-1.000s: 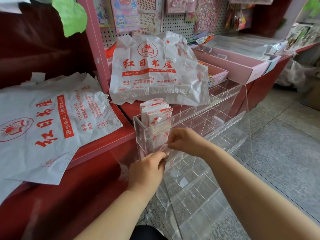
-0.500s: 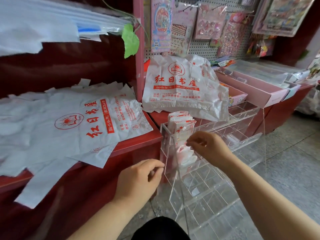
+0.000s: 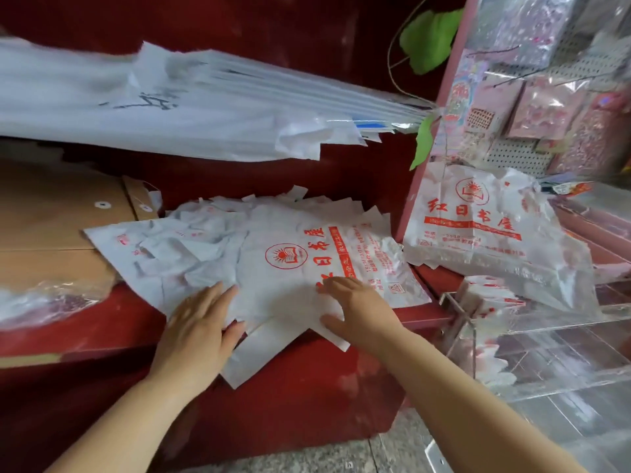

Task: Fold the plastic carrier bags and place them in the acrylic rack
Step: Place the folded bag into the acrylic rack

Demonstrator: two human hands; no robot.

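Bags: loose pile of white plastic carrier bags with red print [image 3: 290, 257], lying flat on the red shelf [image 3: 102, 322]; near corners overhang the shelf's front edge.
Left hand: left hand [image 3: 201, 322] palm down on the near left part of the pile, fingers straight and together, thumb at the front edge; pressing, nothing gripped.
Right hand: right hand [image 3: 358, 308] flat on the top bag just below the red print, fingers spread, thumb out to the side; nothing pinched.
Folded bags: bundle of folded white-and-red bags [image 3: 488, 295] standing upright in an upper left compartment of the clear acrylic rack [image 3: 532, 339], just right of the shelf's end.
Wrapped stack: second stack of the same printed bags in clear film [image 3: 485, 227], leaning behind the rack, right of the red upright post [image 3: 433, 131].
Left of pile: brown paper envelopes [image 3: 51, 213], partly under the pile's edge.
Above: slanted stack of white sheets [image 3: 170, 107]; green leaf [image 3: 430, 39] near the post.
Far right: pegboard with pink packets [image 3: 546, 107], blurred.
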